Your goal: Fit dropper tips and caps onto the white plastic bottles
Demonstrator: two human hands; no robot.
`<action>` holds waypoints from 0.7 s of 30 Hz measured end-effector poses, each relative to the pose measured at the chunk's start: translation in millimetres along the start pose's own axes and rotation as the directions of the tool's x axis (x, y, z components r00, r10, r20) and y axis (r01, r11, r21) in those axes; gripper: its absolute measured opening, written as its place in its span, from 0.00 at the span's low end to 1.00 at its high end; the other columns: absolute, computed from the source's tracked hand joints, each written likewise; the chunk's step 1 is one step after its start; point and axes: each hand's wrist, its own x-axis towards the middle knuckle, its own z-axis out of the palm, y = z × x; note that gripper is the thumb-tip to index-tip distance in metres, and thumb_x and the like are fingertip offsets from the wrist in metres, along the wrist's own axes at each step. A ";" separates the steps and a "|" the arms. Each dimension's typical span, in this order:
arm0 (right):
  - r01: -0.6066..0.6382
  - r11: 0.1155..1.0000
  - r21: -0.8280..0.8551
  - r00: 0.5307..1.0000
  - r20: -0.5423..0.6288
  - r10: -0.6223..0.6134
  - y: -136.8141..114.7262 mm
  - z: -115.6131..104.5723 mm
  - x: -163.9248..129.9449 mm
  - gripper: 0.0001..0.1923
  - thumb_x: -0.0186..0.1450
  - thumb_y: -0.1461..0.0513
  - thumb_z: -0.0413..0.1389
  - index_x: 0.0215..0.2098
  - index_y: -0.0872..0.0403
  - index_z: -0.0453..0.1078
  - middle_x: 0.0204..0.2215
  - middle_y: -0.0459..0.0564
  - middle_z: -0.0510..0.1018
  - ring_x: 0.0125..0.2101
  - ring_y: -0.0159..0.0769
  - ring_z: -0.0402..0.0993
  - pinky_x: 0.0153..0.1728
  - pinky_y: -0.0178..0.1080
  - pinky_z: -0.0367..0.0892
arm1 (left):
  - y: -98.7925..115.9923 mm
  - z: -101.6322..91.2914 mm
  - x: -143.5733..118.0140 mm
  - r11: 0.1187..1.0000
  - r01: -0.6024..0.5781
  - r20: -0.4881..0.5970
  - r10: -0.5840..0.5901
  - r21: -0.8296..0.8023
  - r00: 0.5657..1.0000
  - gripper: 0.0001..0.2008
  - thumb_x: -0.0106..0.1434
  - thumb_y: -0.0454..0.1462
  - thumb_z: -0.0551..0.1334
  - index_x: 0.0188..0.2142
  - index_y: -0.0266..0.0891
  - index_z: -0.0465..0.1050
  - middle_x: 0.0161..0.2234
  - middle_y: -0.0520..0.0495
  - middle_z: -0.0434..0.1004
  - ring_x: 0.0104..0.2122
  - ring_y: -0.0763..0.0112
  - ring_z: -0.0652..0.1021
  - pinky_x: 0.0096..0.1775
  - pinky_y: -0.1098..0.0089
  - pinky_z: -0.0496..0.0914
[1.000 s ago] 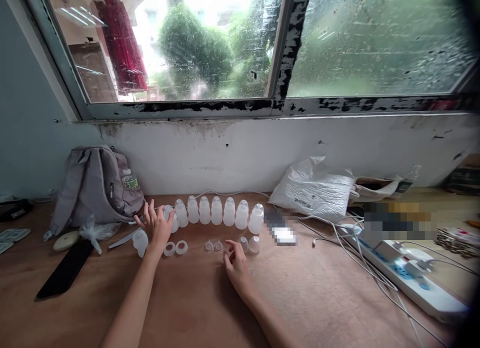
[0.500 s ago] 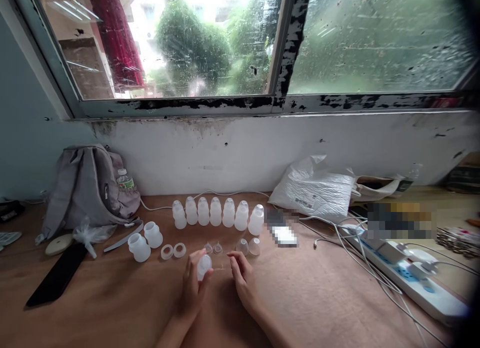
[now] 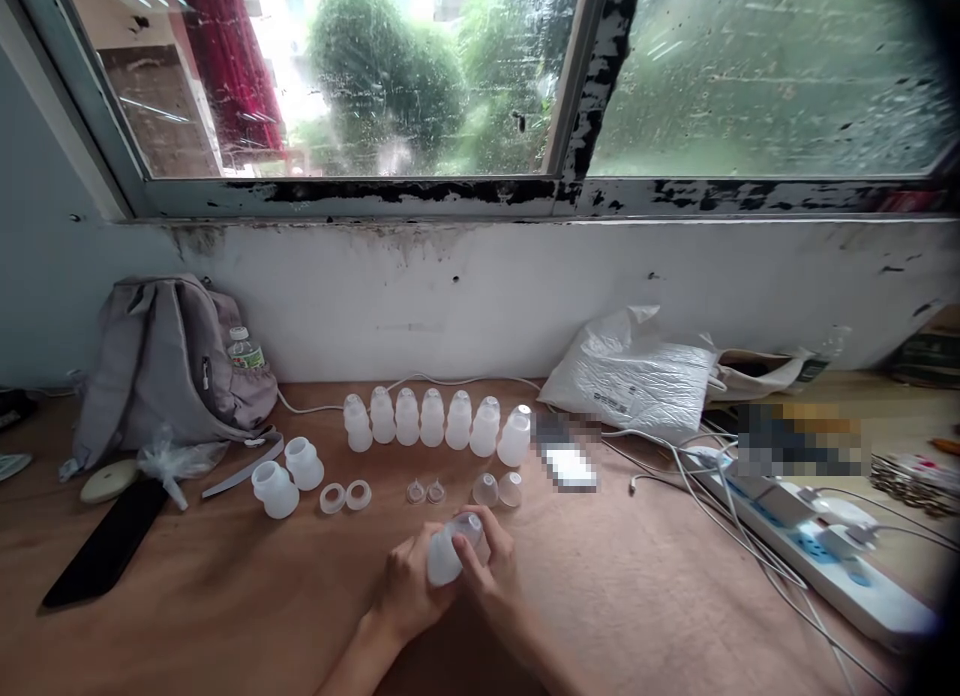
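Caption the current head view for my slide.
Left hand and right hand together grip a translucent bottle before a row of seven bottles.

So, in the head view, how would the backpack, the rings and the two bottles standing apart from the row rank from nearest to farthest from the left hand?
From the left hand:
1. Rings: ahead and to the left.
2. Two bottles: farther left, past the rings.
3. Backpack: back left, near the wall.

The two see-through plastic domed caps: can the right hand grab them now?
Probably not yet: the right hand is holding the frosted white plastic bottle, though nothing seems to block its way to the caps.
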 end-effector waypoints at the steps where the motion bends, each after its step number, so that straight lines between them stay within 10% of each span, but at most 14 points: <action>1: -0.036 0.999 0.000 0.999 -0.026 0.036 -0.3 0.1 1.1 0.09 0.60 0.55 0.50 0.29 0.53 0.61 0.23 0.46 0.68 0.25 0.34 0.66 0.28 0.34 0.62 | 6.3 0.3 -0.3 0.990 0.068 0.059 -0.061 -0.125 0.996 0.12 0.51 0.37 0.60 0.37 0.38 0.64 0.28 0.49 0.73 0.25 0.70 0.73 0.26 0.72 0.66; 9: -0.245 0.909 0.336 0.969 0.103 0.223 -11.7 -1.1 12.0 0.17 0.61 0.53 0.49 0.21 0.53 0.54 0.16 0.39 0.57 0.16 0.26 0.54 0.16 0.30 0.52 | 13.0 -4.1 -1.8 0.353 0.608 0.621 -0.091 -0.711 0.778 0.16 0.43 0.31 0.59 0.35 0.33 0.65 0.20 0.53 0.67 0.18 0.76 0.68 0.21 0.75 0.60; 14: -0.308 0.853 0.421 0.948 0.213 0.237 -23.9 5.0 21.4 0.17 0.61 0.52 0.50 0.22 0.54 0.55 0.17 0.39 0.57 0.16 0.25 0.54 0.14 0.29 0.50 | -13.3 -3.9 -9.0 -0.058 0.660 0.652 0.115 -0.749 0.750 0.19 0.43 0.31 0.54 0.39 0.32 0.65 0.21 0.51 0.67 0.18 0.74 0.70 0.22 0.72 0.62; 21: -0.237 0.873 0.425 0.958 0.250 0.139 -37.9 8.7 37.4 0.16 0.60 0.52 0.51 0.24 0.55 0.62 0.19 0.42 0.63 0.23 0.28 0.59 0.24 0.31 0.57 | -30.5 0.8 -6.7 -0.318 0.707 0.543 0.470 -0.632 0.696 0.19 0.46 0.37 0.54 0.39 0.33 0.64 0.18 0.54 0.63 0.15 0.77 0.66 0.20 0.75 0.59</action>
